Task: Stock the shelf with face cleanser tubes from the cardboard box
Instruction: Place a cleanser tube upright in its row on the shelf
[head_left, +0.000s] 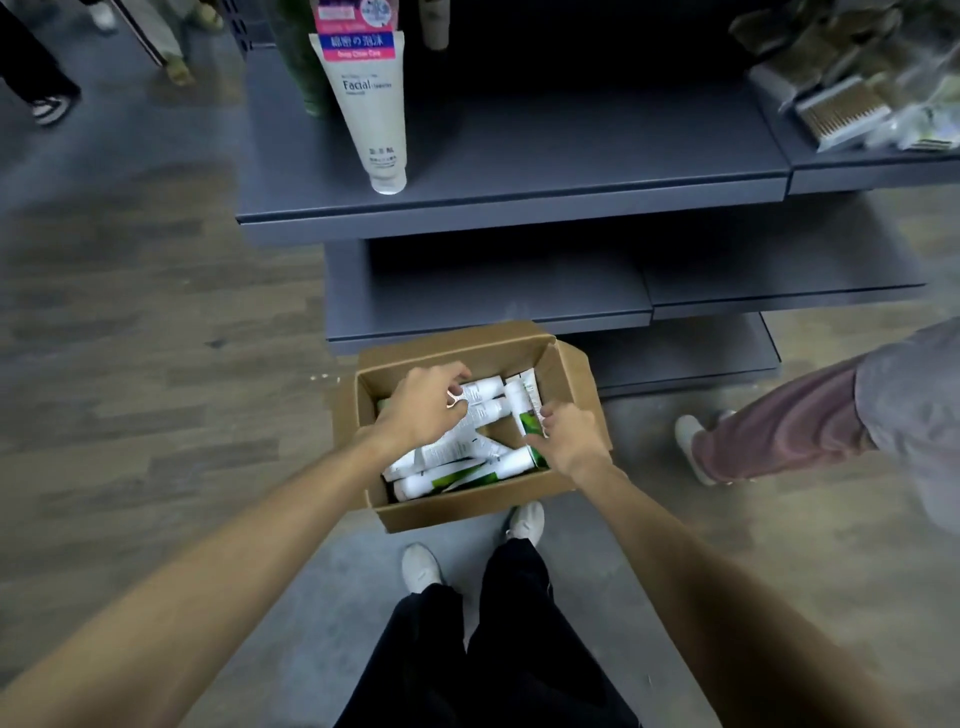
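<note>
Both hands reach into the cardboard box (441, 512) on the floor, left hand (423, 410) and right hand (569, 436) over the tubes (457, 478) inside. Beyond them stands the shelf (519, 202), one tube (371, 109) upright on it.

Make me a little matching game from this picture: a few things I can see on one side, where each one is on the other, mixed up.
Things:
1. pink-labelled tube
2. cardboard box
3. left hand
4. brushes

Places:
A. on the floor in front of the shelves
B. inside the box, on white tubes
C. standing cap-down on the upper shelf, left end
D. on the shelf at the far right

Pairs: 1-C, 2-A, 3-B, 4-D
</note>
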